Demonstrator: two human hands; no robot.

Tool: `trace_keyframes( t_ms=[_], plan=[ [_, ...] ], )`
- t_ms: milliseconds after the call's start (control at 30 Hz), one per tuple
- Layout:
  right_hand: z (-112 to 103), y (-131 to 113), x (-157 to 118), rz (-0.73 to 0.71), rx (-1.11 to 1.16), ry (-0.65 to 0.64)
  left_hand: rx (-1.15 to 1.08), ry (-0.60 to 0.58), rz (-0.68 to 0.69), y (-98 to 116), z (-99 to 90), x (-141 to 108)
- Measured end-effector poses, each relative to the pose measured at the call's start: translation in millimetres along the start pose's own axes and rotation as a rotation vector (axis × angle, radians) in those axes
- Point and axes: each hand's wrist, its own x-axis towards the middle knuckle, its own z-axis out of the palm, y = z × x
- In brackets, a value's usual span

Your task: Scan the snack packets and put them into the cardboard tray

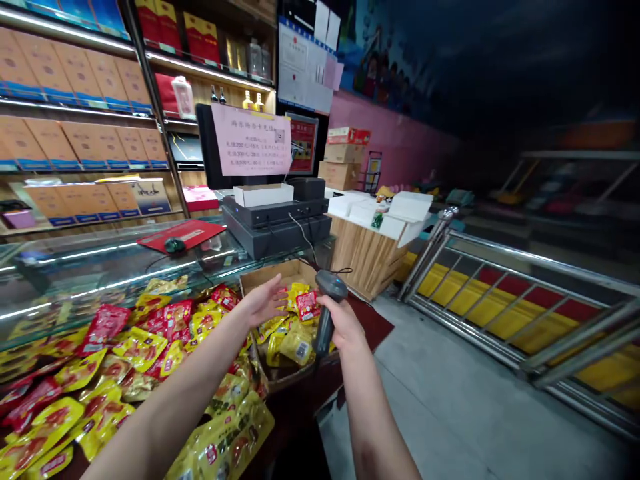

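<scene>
My right hand (344, 323) is wrapped round a dark handheld scanner (326, 313), whose head points up and away over the right side of an open cardboard box (285, 382). Nothing shows in my left hand (265, 302), which hovers with its fingers apart over the box's left part. Inside the box lie yellow snack packets (299, 341) and a red packet (307, 305), which is close to the scanner. Many more yellow and red packets (141, 348) are spread in a loose pile to the left of the box, partly behind my left forearm.
Behind the box, a monitor with a pink sign (253, 143) stands near a black cash drawer (280, 233) on the glass counter (115, 253). A cable hangs there. Boxed goods fill shelves (85, 107) at the left. A metal railing (500, 253) runs along the right.
</scene>
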Motion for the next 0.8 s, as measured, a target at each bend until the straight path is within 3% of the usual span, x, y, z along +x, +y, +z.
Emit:
trace_keyframes(
  t_ms=[100, 200, 367, 500, 633, 800],
  plan=[
    [4, 2, -2, -0.019, -0.036, -0.008, -0.039, 0.013, 0.052, 0, -17.6, -21],
    [23, 6, -12, -0.031, -0.087, -0.098, -0.072, 0.054, 0.162, 2, -51.2, -64],
    [82, 24, -42, 0.069, -0.052, -0.358, -0.111, 0.240, 0.380, -5, -124.2, -148],
    [138, 58, -65, 0.202, -0.099, -0.533, -0.215, 0.455, 0.487, -18, -175.3, -197],
    [189, 96, -75, 0.296, -0.232, -0.657, -0.338, 0.575, 0.498, -29, -207.2, -223],
    [237, 131, -69, 0.296, -0.451, -0.775, -0.437, 0.622, 0.484, -37, -227.8, -230]
  ],
)
